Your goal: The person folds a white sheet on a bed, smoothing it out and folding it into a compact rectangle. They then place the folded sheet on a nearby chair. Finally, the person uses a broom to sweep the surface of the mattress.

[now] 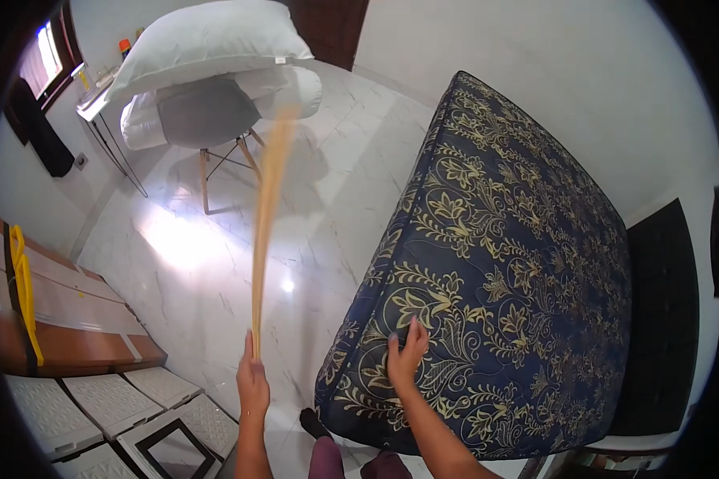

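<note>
My left hand [253, 386] grips the narrow end of a stick broom [264, 239], a bundle of thin tan sticks. It points up and away from me over the floor, and its far part is blurred. My right hand [408, 354] is at the near left part of a thick mattress [515, 251], thumb and fingers apart and holding nothing. Whether the palm rests on the cover cannot be told. Dark blue fabric with gold flowers and leaves covers the mattress, which has a piped edge.
A grey chair [206, 114] with wooden legs carries white pillows [215, 42]. White lidded boxes [111, 404] and a brown carton [78, 305] with a yellow hanger [24, 293] line the left. Beyond the mattress stands a black headboard [659, 323]. Marble-patterned tiles [323, 239] cover the floor.
</note>
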Demonstrator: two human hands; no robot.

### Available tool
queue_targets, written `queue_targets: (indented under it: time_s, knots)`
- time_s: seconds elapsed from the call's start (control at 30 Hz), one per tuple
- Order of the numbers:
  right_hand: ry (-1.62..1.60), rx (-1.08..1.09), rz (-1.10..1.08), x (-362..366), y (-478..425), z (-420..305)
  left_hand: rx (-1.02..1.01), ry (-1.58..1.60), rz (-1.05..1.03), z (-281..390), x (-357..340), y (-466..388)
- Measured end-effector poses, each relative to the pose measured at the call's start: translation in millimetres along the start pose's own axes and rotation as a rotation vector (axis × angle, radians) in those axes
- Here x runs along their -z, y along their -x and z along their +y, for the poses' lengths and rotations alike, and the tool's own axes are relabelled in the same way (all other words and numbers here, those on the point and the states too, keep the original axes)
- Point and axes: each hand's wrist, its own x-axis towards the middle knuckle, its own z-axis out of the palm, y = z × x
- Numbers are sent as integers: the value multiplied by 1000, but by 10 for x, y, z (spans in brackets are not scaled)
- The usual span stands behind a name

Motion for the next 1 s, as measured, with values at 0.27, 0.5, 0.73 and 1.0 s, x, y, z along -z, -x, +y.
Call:
queue_targets:
  time_s: [0.27,0.5,0.73,1.0]
  knots:
    - [506,-71,148,-616,-164,141,371,-422,-625,-620,-1154,397]
    - [515,-99,159,-707,-142,273,470,-261,-512,-677,-786,-164]
    - [435,-123,103,-733,-156,225,486,-13,-318,-704,-1573,-771]
    - [461,-173,53,-659,-196,283,415,-173,-606,-300,-1540,-834]
